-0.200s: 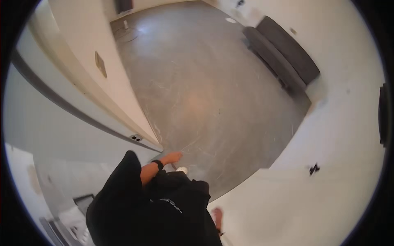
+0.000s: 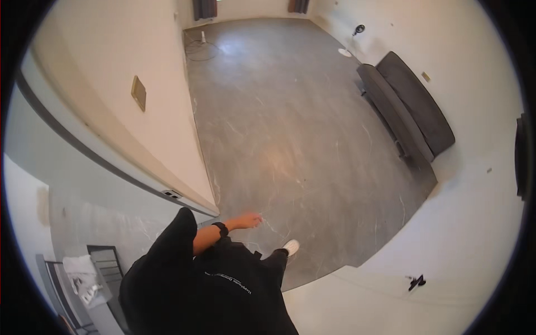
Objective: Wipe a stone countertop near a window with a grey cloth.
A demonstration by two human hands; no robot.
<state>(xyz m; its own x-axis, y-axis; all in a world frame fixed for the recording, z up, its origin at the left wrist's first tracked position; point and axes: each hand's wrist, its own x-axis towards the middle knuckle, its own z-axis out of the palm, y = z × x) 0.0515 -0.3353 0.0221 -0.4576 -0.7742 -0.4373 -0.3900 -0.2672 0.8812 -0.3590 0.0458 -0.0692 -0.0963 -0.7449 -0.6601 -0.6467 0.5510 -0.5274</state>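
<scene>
My left hand (image 2: 247, 220) hangs in front of my body above the grey floor (image 2: 290, 128), with a black band on its wrist. The fingers look loosely bent, and I see nothing held in them. Closest to it is the edge of the door frame (image 2: 206, 209), just to its left and not touched. The right hand is out of sight now. Below, one white shoe (image 2: 291, 247) shows past my black clothing.
A dark grey sofa (image 2: 413, 106) stands along the right wall. Lower right is a white door (image 2: 340, 296) with a black handle (image 2: 416, 283). A wall switch (image 2: 138, 93) is on the left wall. Far left on the floor stands a white bottle-like object (image 2: 203, 37) by a cable.
My right hand has dropped out of view at the bottom. The left hand is slightly further right, and the white shoe has come forward. The room has shifted with my view.
</scene>
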